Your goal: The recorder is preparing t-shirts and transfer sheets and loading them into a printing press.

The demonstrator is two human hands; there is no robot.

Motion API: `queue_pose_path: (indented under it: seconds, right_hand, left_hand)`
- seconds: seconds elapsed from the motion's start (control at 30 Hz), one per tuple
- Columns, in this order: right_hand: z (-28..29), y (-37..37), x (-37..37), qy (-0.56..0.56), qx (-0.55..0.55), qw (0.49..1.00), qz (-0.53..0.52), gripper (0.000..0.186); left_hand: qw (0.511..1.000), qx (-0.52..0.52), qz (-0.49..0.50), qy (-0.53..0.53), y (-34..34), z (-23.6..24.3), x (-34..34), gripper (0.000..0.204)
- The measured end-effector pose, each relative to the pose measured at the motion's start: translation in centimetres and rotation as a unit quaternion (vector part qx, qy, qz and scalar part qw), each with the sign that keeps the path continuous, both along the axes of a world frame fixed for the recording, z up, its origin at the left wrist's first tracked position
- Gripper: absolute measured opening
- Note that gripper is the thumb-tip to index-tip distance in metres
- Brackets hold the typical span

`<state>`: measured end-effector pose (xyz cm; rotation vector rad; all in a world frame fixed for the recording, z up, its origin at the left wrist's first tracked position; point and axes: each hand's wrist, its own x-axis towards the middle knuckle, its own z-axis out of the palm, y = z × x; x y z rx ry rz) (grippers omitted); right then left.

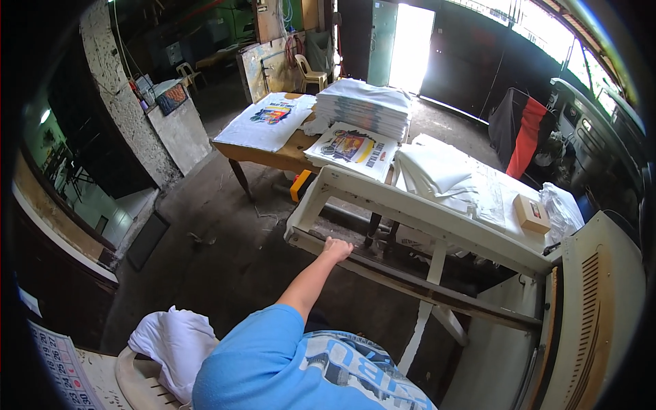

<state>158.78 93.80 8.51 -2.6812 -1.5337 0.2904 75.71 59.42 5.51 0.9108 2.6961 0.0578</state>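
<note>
A big cream metal frame (410, 212) juts from the machine (601, 307), and the person's left hand (336, 249) rests closed on its near rail. Beyond it lie a stack of white shirts (365, 109) and a printed shirt (352, 149) — both well away from the hand — and a small tan box with a red label (531, 213) at the right.

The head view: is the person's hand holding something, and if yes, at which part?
The left hand grips the white hinged frame of the machine at its lower front edge, near the left corner. The fingers curl over that edge. The right hand is not in view.
</note>
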Motion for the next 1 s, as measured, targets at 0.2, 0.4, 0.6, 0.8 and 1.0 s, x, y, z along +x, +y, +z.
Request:
queue_pose_path:
  seconds: [0.2, 0.4, 0.6, 0.8, 1.0]
  right_hand:
    - [2.3, 0.8, -2.9, 0.016, -0.002, 1.000, -0.022, 0.060]
    - [8.2, -1.7, -8.4, -0.012, 0.016, 0.999, -0.025, 0.073]
    - [8.2, -0.7, -8.3, 0.023, -0.025, 0.995, -0.091, 0.076]
    - [7.9, -0.7, -8.3, 0.027, 0.001, 0.996, -0.090, 0.076]
    - [4.5, 2.5, -4.5, 0.005, -0.032, 0.995, -0.098, 0.081]
  left_hand:
    - [0.999, -0.006, 0.029, 0.022, -1.4, 0.1, 0.3, 0.051]
    - [0.998, -0.012, 0.044, 0.041, -1.2, 0.3, 1.0, 0.051]
    - [0.998, -0.022, 0.033, 0.044, -0.6, 0.0, 1.2, 0.051]
    - [0.998, 0.033, 0.040, 0.028, -1.1, 1.0, 2.7, 0.057]
    - [0.998, -0.006, 0.055, 0.014, -0.7, 2.1, 3.2, 0.064]
